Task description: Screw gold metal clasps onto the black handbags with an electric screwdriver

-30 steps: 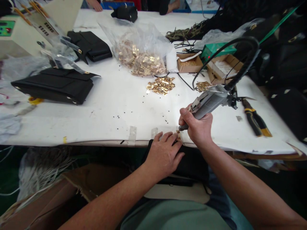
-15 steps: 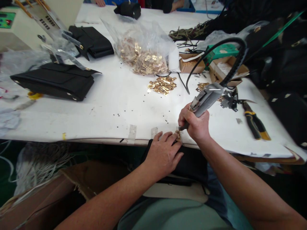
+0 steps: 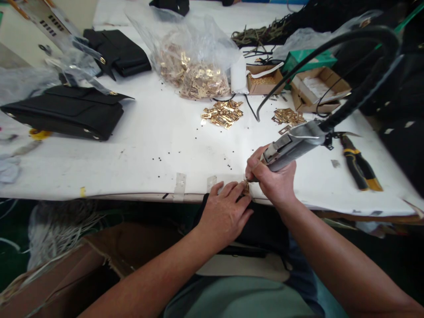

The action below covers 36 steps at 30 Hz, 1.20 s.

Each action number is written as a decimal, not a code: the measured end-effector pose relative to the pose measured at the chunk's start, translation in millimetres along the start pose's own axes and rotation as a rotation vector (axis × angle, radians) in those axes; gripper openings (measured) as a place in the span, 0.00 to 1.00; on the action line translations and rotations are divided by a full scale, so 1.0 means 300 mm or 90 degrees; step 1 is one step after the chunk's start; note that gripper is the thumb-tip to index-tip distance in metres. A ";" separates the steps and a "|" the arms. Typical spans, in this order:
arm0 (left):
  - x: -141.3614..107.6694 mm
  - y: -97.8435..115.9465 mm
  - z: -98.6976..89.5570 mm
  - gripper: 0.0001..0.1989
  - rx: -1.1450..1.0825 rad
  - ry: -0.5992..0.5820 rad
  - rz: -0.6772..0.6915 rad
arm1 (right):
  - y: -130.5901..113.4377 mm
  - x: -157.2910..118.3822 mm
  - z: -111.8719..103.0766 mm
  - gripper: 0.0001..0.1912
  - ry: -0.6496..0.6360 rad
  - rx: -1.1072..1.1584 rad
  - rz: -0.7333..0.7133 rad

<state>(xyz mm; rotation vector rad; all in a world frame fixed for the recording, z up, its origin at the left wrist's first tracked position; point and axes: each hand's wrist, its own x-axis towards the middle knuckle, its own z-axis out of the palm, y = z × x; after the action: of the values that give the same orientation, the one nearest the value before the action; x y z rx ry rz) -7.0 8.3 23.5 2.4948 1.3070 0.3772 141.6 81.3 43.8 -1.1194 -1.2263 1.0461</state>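
Note:
My right hand (image 3: 276, 179) is wrapped round a grey power screwdriver (image 3: 291, 143) with a thick black cable. The tool is tilted, and its tip points down at a small gold metal piece (image 3: 246, 187) by the table's front edge. My left hand (image 3: 227, 210) lies with spread fingers on black material (image 3: 265, 221) at that edge, its fingertips beside the gold piece. Whether the tip touches the piece is too small to tell. Loose gold pieces (image 3: 223, 113) lie in a pile farther back.
Black bags (image 3: 69, 110) lie at the left. Behind are a plastic bag of gold parts (image 3: 202, 75), a small box (image 3: 263, 81) and an open carton (image 3: 314, 88). Pliers (image 3: 361, 165) lie at the right. A cardboard box (image 3: 66, 269) stands below the table at the left.
The upper end of the screwdriver has tipped lower and to the right, and its cable has swung right. My left hand has hardly moved. The view has shifted slightly.

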 end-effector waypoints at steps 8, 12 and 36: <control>0.001 0.002 -0.008 0.16 0.005 -0.012 0.001 | 0.012 0.016 -0.004 0.20 0.001 -0.014 0.027; -0.001 -0.001 -0.005 0.16 0.007 -0.006 0.002 | 0.015 0.018 0.001 0.20 0.013 -0.001 0.019; 0.002 -0.004 0.012 0.23 0.044 -0.019 0.009 | -0.003 -0.002 0.006 0.18 0.017 -0.028 0.027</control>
<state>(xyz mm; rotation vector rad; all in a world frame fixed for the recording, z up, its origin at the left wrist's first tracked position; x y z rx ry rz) -6.3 9.0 19.7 2.5568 1.3131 0.3028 139.8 80.6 44.5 -1.1945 -1.2137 1.0378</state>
